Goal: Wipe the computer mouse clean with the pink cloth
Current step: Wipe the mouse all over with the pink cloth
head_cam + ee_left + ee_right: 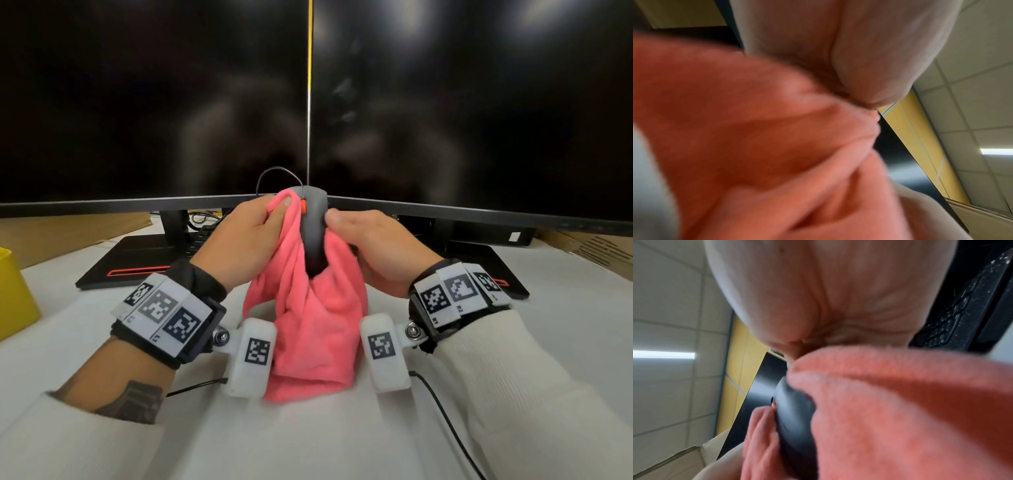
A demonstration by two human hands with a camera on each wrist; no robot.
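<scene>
Mouse (313, 229) stands upright at frame centre, my right hand (373, 248) gripping it so left hand (245, 236) fingers pinching cloth (308, 308) can rub.

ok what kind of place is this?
Probably an office desk: two dark monitors side by side on stands, a keyboard behind the hands, and a tiled drop ceiling with a strip light in the left wrist view.
</scene>
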